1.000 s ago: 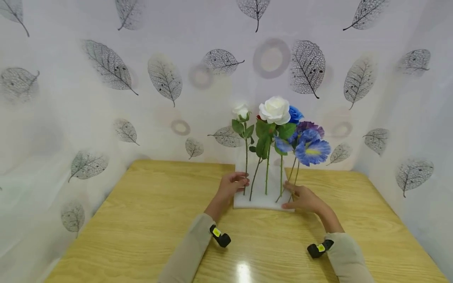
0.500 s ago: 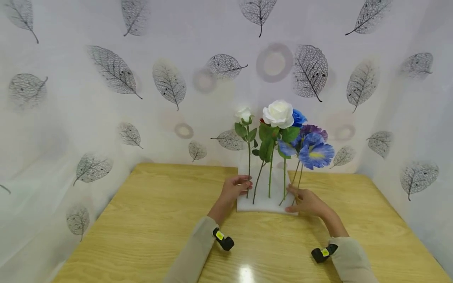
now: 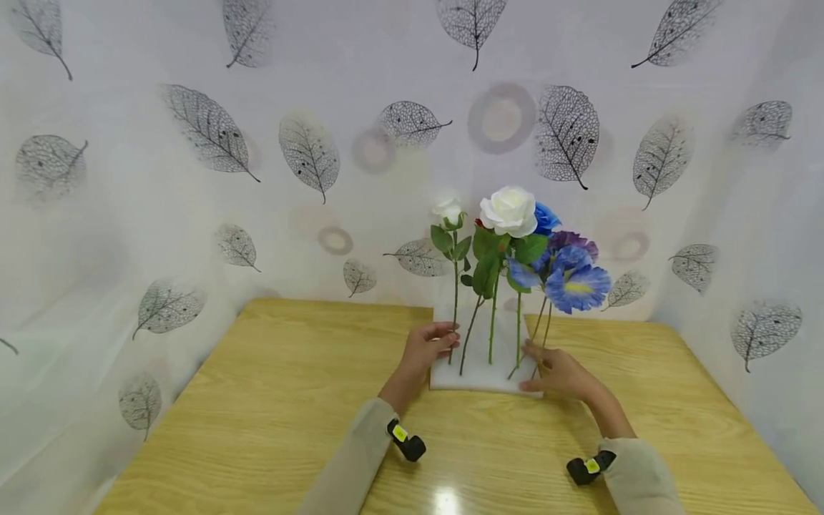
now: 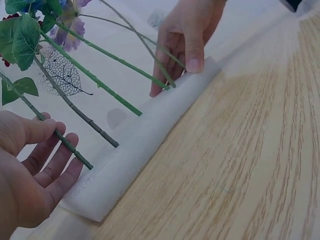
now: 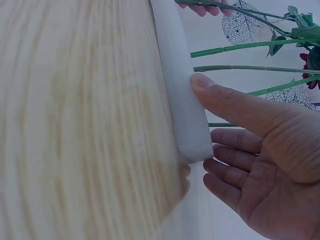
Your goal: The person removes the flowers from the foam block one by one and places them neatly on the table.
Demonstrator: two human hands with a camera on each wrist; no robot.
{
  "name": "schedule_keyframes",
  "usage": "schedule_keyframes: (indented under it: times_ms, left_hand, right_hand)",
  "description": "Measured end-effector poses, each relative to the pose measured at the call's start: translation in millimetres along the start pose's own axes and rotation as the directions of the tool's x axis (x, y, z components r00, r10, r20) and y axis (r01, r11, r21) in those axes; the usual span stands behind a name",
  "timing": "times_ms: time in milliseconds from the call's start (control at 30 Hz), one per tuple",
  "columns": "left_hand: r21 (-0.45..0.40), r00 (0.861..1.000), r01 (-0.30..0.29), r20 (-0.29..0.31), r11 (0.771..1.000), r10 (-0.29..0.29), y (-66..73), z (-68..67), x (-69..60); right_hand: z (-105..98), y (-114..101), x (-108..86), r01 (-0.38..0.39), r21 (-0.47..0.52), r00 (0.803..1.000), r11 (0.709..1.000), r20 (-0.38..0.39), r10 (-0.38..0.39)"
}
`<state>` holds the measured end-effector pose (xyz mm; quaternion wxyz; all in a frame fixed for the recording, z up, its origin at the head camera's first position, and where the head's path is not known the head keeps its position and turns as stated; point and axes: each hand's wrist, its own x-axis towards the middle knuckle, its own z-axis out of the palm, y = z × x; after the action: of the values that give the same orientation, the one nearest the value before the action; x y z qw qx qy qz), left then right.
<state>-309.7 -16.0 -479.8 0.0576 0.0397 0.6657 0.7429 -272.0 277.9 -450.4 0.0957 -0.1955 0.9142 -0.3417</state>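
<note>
A white foam slab (image 3: 476, 383) lies on the table with several artificial flowers standing in it. At its left end, my left hand (image 3: 423, 352) pinches the stem of the small white rose (image 3: 448, 211); thumb and fingers meet around this stem (image 4: 75, 151) in the left wrist view. My right hand (image 3: 565, 375) grips the slab's right end, thumb on its upper surface and fingertips against the end. Between the hands rise a large white rose (image 3: 510, 212), a blue rose (image 3: 546, 219), a purple flower (image 3: 573, 244) and a blue iris (image 3: 579, 284). A red flower (image 5: 313, 70) is partly hidden.
The wooden table (image 3: 309, 379) spreads to both sides and in front of the slab. Close behind the flowers hangs a pale curtain (image 3: 360, 64) printed with leaves, which also closes off both sides. Black wrist cameras sit on both sleeves.
The head view has tilted slightly, so everything sits a little lower in it. Both hands keep their places on the stem and the slab.
</note>
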Motion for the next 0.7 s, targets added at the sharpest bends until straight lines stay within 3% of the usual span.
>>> schedule_keyframes:
  times_ms: [267, 533, 700]
  left_hand:
    - [-0.034, 1.000, -0.011, -0.005, 0.999, 0.010, 2.8, 1.0, -3.9]
    - [-0.088, 0.998, 0.045, -0.031, 0.995, -0.048, -0.3, 2.0, -1.7]
    - [-0.105, 0.998, 0.047, -0.038, 0.993, -0.051, -1.7, 1.3, -0.2]
  right_hand:
    - [0.8, 2.0, 1.9, -0.017, -0.008, 1.000, 1.000, 0.003, 0.017]
    - [0.8, -1.7, -0.6, -0.032, 0.000, 0.999, 0.999, 0.008, 0.032]
    - [0.8, -2.2, -0.8, -0.026, -0.006, 1.000, 1.000, 0.003, 0.026]
